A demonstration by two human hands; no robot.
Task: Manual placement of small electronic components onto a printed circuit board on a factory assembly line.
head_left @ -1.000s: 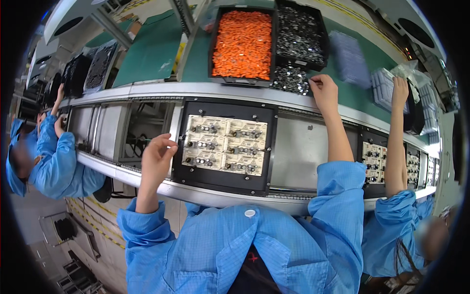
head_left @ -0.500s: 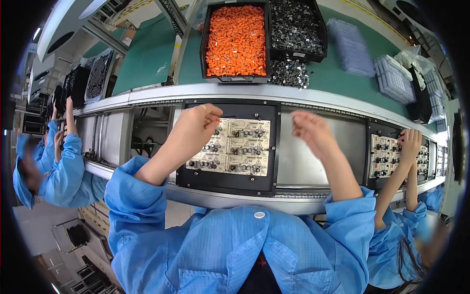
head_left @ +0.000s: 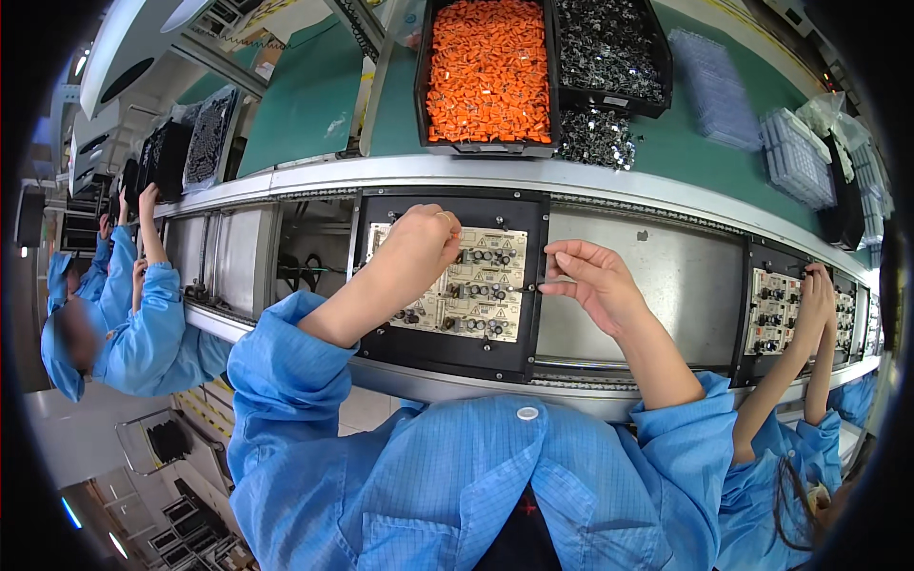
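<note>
A black carrier frame in front of me bears a panel of pale circuit boards, fitted with several dark round components. Over the panel's far part, my left hand is closed in a pinch on a small orange part, of which only a sliver shows. The hand and forearm hide the panel's left part. Beside the frame's right edge hovers my right hand, its fingers apart and nothing visible between them.
Beyond the rail stand a black bin of orange parts and another bin of dark, shiny parts. Clear plastic trays lie to their right. Co-workers work on both sides; the right one's hands are over another carrier frame.
My left hand has moved right over the panel with the orange part. My right hand has come left and lower toward the frame, and its fingers have spread. The whole view has shifted slightly.
</note>
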